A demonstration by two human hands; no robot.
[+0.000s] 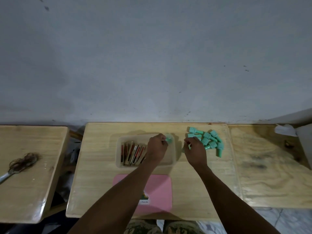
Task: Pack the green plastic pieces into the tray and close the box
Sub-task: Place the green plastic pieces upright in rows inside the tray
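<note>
2 hands worked over a pale wooden table (194,186). Left hand (156,147) pinched a smooth green piece (168,139) over the far right corner of the translucent tray (172,157), wrist bent down. Right hand (195,152) curled, fingers closed on another piece (189,146) just beside the tray. Flanged, stubby green pieces (209,141) lay heaped right of it. Flat cards (133,153) stood tilted in the tray's left half. Nearer lay a pink rounded lid (158,191).

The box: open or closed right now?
Open: the pink lid lies flat on the table, apart from the uncovered tray.
</note>
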